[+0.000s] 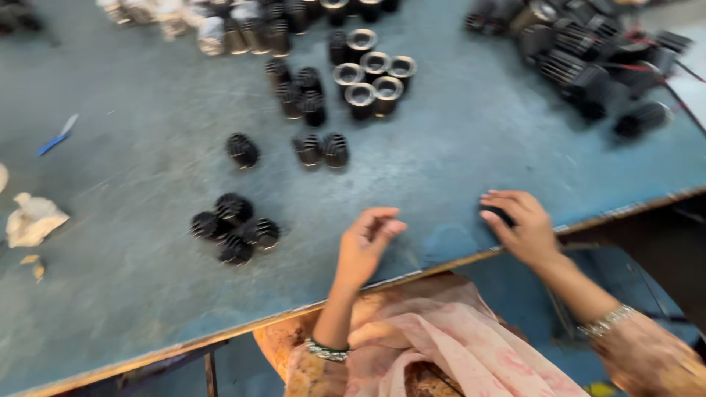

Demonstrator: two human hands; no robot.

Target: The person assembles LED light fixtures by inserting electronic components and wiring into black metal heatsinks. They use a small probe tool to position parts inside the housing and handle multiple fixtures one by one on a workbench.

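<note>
My right hand (521, 224) rests near the front edge of the blue-grey worktable (132, 206), fingers curled over a small black finned cylinder (500, 215). My left hand (368, 242) hovers just above the table to its left, fingers loosely bent, holding nothing. A cluster of black finned cylinders (234, 228) lies to the left of my left hand. Further back sit a single finned cylinder (242, 150) and a pair (322, 150).
Upright metal-rimmed cylinders (371, 73) stand in a group at the back centre. A heap of black finned parts with wires (588, 55) fills the back right. A crumpled rag (31, 219) and a blue tool (57, 136) lie at the left. Pink cloth (456, 345) covers my lap.
</note>
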